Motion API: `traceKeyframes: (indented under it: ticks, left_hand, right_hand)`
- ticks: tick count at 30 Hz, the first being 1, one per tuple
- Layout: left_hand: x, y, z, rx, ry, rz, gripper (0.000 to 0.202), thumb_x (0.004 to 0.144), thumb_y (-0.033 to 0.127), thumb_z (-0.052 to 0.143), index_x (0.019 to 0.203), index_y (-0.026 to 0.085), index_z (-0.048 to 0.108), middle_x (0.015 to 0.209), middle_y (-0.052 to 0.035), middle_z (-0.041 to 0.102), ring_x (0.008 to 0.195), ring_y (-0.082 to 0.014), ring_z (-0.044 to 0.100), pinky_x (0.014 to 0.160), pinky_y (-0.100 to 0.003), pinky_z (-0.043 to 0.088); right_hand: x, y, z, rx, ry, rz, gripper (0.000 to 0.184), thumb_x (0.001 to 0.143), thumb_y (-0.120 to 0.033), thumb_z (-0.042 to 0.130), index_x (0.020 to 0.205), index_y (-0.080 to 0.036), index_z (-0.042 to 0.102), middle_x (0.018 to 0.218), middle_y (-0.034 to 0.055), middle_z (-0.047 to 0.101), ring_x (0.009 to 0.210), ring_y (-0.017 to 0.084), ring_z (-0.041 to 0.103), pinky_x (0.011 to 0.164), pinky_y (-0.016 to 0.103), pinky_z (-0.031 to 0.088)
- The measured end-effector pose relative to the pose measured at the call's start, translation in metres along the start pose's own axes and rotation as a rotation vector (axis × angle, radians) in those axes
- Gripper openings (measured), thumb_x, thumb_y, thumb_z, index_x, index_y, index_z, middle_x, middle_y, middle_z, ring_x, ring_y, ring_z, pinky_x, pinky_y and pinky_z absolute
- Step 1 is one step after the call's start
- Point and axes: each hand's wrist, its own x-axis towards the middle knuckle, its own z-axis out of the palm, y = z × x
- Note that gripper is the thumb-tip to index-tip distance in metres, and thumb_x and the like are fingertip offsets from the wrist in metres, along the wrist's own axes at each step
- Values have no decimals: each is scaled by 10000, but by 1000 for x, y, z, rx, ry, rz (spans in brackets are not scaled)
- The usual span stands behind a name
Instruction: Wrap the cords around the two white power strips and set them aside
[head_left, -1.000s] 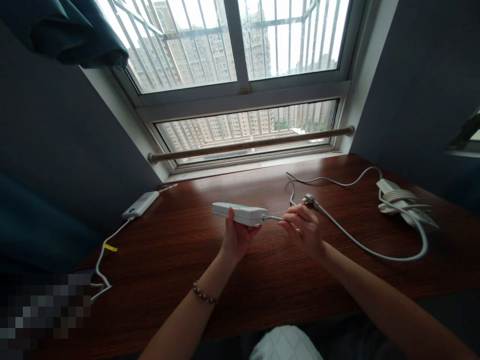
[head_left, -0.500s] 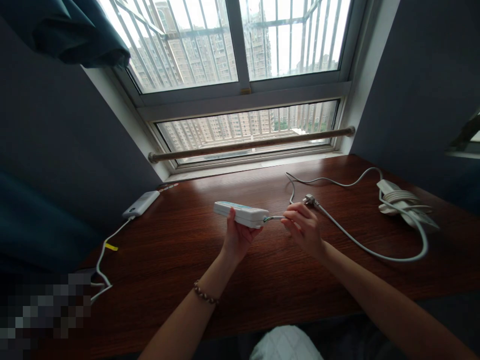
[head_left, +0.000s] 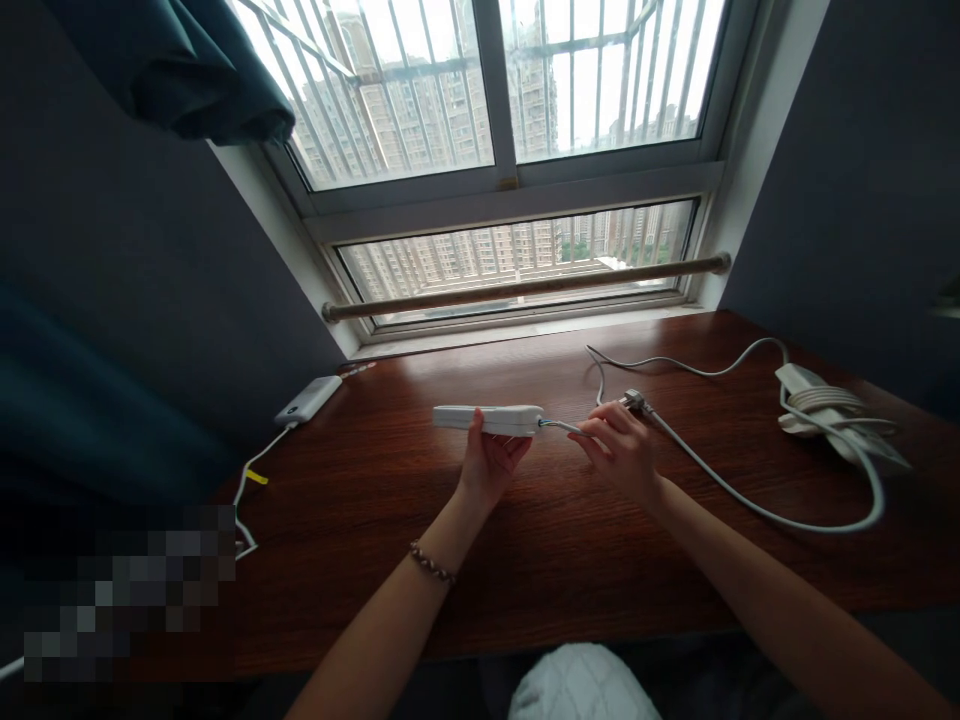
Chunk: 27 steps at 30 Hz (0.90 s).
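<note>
Surface (head_left: 322,520): wood-grained, beneath my hands.
White casing (head_left: 508,420): held above the surface.
My left grip (head_left: 491,468): grasping the casing, thumb on its near side.
My right grip (head_left: 621,448): pinching the cable (head_left: 564,426).
Thin wires (head_left: 546,423): exposed between cable and casing.

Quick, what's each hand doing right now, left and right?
Left hand: closed, holding the white casing.
Right hand: closed, pinching the grey cable leading from the casing.

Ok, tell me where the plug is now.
In the head view, the plug lies right of centre on the table, just beyond the right hand.
</note>
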Motion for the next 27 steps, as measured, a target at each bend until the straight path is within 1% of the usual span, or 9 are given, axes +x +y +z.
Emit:
traceKeyframes:
  ticks: [4, 7, 10, 14, 17, 21, 23, 27]
  left_hand:
    - [5, -3, -9, -11, -25, -3, 417, 746, 498, 519, 935, 129, 565, 873, -103, 669, 790, -210, 637, 716, -309, 497]
    - [10, -7, -18, -34, -59, -36, 423, 747, 511, 510, 934, 135, 564, 869, -94, 668, 781, -205, 634, 710, -304, 491]
    - [14, -10, -26, -43, -87, -49, 419, 751, 503, 510, 958, 143, 560, 906, -90, 660, 800, -207, 627, 717, -317, 484]
    - [18, -9, -34, -34, -149, -54, 408, 754, 474, 526, 983, 138, 564, 973, -102, 641, 866, -223, 608, 774, -352, 462]
    - [20, -10, -39, -28, -168, -39, 407, 754, 445, 542, 1011, 130, 564, 1018, -108, 626, 905, -224, 593, 834, -368, 432]
    - [18, -14, -40, -15, -206, -32, 399, 748, 404, 568, 1039, 132, 558, 1087, -116, 600, 987, -239, 560, 912, -411, 382]
    - [16, -16, -39, -2, -247, -37, 387, 736, 373, 592, 1044, 141, 559, 1087, -113, 602, 1011, -250, 549, 930, -445, 365]
    - [7, -19, -33, 44, -320, -23, 346, 700, 273, 645, 1019, 152, 582, 1078, -100, 608, 1023, -261, 543, 947, -490, 345]
  right_hand:
    - [-7, 5, 7, -58, -54, -37, 101, 781, -233, 552, 693, -196, 584, 722, 25, 515, 702, 139, 453, 665, 272, 375]
    - [-11, 9, 12, -61, -71, -61, 105, 784, -237, 546, 697, -195, 586, 731, 27, 521, 705, 140, 461, 678, 273, 380]
    - [-12, 13, 13, -45, -89, -80, 100, 791, -239, 534, 718, -196, 587, 748, 31, 530, 714, 140, 480, 680, 269, 388]
    - [-12, 17, 12, -38, -97, -58, 111, 791, -253, 533, 710, -195, 583, 755, 35, 537, 715, 143, 499, 680, 268, 395]
    - [-11, 22, 13, -34, -90, -43, 109, 791, -263, 534, 720, -194, 581, 758, 39, 550, 723, 148, 512, 687, 270, 401]
    - [-13, 31, 16, -10, -78, -10, 93, 803, -263, 512, 772, -198, 571, 748, 38, 565, 723, 160, 518, 692, 287, 410]
    - [-14, 34, 18, -10, -40, 29, 84, 805, -262, 503, 808, -204, 564, 747, 41, 568, 738, 176, 517, 702, 310, 416]
    - [-13, 36, 19, 4, 40, 107, 124, 794, -245, 490, 897, -217, 556, 843, 61, 581, 889, 227, 512, 800, 387, 408]
